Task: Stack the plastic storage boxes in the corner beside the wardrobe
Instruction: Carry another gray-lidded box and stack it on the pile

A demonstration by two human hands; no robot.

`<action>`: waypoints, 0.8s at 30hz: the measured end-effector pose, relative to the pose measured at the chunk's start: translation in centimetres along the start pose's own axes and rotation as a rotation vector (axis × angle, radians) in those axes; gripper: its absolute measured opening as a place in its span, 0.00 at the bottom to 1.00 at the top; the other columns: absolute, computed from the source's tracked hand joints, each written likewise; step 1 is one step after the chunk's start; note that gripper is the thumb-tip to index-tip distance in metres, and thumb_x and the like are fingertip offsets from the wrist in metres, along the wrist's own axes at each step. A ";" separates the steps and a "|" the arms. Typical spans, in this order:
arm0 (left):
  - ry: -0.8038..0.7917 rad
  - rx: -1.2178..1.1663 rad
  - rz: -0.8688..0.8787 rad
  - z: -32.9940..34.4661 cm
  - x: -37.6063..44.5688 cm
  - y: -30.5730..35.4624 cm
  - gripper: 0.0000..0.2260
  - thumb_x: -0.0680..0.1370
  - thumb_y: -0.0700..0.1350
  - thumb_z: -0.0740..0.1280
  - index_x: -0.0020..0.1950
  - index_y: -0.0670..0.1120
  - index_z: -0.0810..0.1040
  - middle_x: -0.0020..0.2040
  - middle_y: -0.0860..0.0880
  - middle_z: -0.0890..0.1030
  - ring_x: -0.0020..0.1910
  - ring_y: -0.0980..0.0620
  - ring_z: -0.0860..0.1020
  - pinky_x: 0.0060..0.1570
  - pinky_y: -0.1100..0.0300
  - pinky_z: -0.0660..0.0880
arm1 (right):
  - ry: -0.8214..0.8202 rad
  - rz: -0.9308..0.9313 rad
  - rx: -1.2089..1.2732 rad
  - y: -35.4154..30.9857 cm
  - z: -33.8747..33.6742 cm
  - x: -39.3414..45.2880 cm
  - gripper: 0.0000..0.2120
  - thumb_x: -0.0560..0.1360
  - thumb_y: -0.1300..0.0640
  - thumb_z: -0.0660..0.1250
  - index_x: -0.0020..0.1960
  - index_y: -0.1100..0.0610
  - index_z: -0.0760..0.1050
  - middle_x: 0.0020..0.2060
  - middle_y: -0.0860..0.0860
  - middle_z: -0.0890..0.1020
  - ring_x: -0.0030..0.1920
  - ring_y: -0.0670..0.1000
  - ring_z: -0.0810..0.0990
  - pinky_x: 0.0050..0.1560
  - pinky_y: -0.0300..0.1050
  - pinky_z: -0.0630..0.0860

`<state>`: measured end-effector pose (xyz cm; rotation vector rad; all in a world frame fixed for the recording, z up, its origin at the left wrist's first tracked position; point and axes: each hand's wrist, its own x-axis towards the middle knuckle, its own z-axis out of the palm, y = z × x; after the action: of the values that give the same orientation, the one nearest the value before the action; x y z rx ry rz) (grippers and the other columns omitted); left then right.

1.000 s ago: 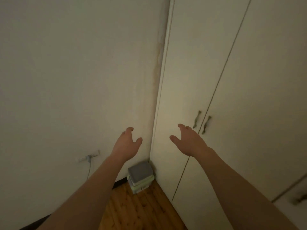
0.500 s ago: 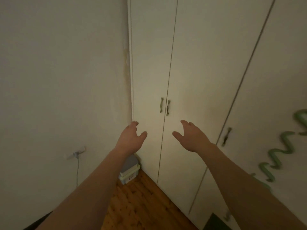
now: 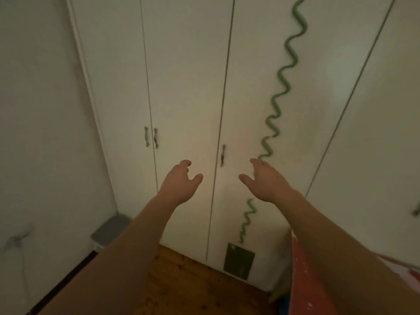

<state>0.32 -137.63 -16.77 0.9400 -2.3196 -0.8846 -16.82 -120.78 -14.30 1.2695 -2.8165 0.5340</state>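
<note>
Dim room, warm low light. Wooden plank floor (image 3: 181,285), reddish-brown, visible grain and knots. Plain off-white wall (image 3: 38,123) on the left, dark skirting strip along its foot. White wardrobe (image 3: 186,87) fills the back and right: flat matte doors, thin dark gaps between them, small curved metal handles (image 3: 151,137) in a pair, one more single handle (image 3: 223,155) further right.

Storage boxes (image 3: 110,230) sit on the floor in the corner, wall on one side, wardrobe on the other. Grey flat lid on top, pale box edge beneath; rectangular, plastic look. The left forearm covers the near part, so the number of boxes can't be told.

Left hand (image 3: 180,181) and right hand (image 3: 264,179) both held out in front of the wardrobe doors, apart from each other, fingers loosely curved, thumbs spread inward, holding nothing. Fingertips blurred.

Green wavy strip (image 3: 281,85) runs up one door; its lower end passes behind the right hand, and a shorter wavy piece (image 3: 247,220) shows below. Dark green square patch (image 3: 238,261) low on the same door.

Red surface with pale speckles (image 3: 302,280) at lower right, mostly behind the right forearm, cut by the frame; can't tell what it is. Wall plug and cable (image 3: 17,239) lower left, blurred. Another handle at the far right edge, cut off.
</note>
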 end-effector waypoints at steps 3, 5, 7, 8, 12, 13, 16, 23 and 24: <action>-0.096 -0.029 0.058 2.1 -2.8 2.6 0.28 0.79 0.55 0.65 0.75 0.46 0.64 0.70 0.43 0.72 0.67 0.46 0.72 0.64 0.52 0.69 | 0.020 0.087 -0.007 2.7 -1.3 -5.3 0.34 0.81 0.40 0.58 0.80 0.57 0.55 0.73 0.59 0.67 0.70 0.60 0.70 0.67 0.53 0.69; -0.161 -0.051 0.100 3.9 -5.0 4.7 0.28 0.79 0.55 0.65 0.76 0.46 0.63 0.71 0.43 0.71 0.68 0.45 0.71 0.65 0.52 0.68 | 0.025 0.145 -0.033 4.8 -2.1 -9.0 0.34 0.81 0.39 0.58 0.80 0.56 0.55 0.73 0.59 0.67 0.69 0.60 0.71 0.66 0.53 0.69; -0.218 -0.076 0.136 5.5 -7.0 6.6 0.29 0.79 0.55 0.65 0.76 0.46 0.63 0.72 0.43 0.70 0.69 0.45 0.71 0.65 0.52 0.68 | 0.034 0.194 -0.055 6.7 -3.0 -11.9 0.34 0.81 0.39 0.58 0.80 0.56 0.55 0.73 0.59 0.67 0.70 0.60 0.70 0.66 0.54 0.70; -0.244 -0.082 0.166 6.5 -8.1 7.9 0.29 0.79 0.55 0.65 0.76 0.46 0.62 0.72 0.44 0.70 0.69 0.45 0.70 0.65 0.52 0.68 | 0.049 0.227 -0.060 7.9 -3.9 -13.6 0.34 0.80 0.39 0.58 0.80 0.56 0.55 0.73 0.59 0.67 0.70 0.60 0.70 0.67 0.55 0.71; -0.306 -0.070 0.268 9.4 -11.4 11.9 0.29 0.79 0.56 0.65 0.76 0.46 0.63 0.71 0.44 0.70 0.68 0.46 0.71 0.63 0.54 0.68 | 0.108 0.315 -0.073 11.9 -6.2 -18.7 0.34 0.81 0.40 0.59 0.79 0.58 0.56 0.73 0.59 0.67 0.69 0.61 0.71 0.66 0.56 0.71; -0.322 -0.066 0.279 10.2 -12.2 12.7 0.29 0.79 0.56 0.65 0.76 0.46 0.63 0.71 0.44 0.70 0.68 0.46 0.71 0.64 0.53 0.69 | 0.115 0.334 -0.073 12.8 -6.7 -20.1 0.34 0.81 0.40 0.59 0.79 0.58 0.56 0.73 0.59 0.67 0.69 0.61 0.71 0.66 0.56 0.71; -0.359 -0.067 0.308 12.6 -14.2 15.1 0.29 0.79 0.57 0.65 0.76 0.46 0.63 0.72 0.44 0.70 0.69 0.46 0.70 0.66 0.49 0.70 | 0.131 0.383 -0.082 15.3 -7.8 -24.0 0.34 0.81 0.40 0.59 0.79 0.57 0.55 0.73 0.59 0.67 0.68 0.60 0.72 0.64 0.55 0.72; -0.467 -0.056 0.482 20.3 -21.3 24.6 0.29 0.78 0.56 0.66 0.75 0.45 0.63 0.71 0.42 0.70 0.68 0.45 0.71 0.63 0.54 0.68 | 0.221 0.592 -0.115 24.5 -12.4 -35.2 0.34 0.81 0.39 0.58 0.79 0.56 0.56 0.72 0.59 0.68 0.66 0.60 0.73 0.62 0.55 0.74; -0.482 -0.048 0.496 21.4 -22.3 25.9 0.29 0.78 0.56 0.66 0.75 0.45 0.64 0.71 0.42 0.70 0.67 0.44 0.72 0.63 0.54 0.68 | 0.236 0.621 -0.111 25.7 -13.0 -36.8 0.34 0.80 0.39 0.58 0.79 0.56 0.56 0.73 0.58 0.68 0.66 0.60 0.73 0.62 0.55 0.74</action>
<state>-9.79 -98.55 -16.86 0.1031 -2.7297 -1.0174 -12.55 -74.26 -15.15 0.2659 -2.9361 0.4782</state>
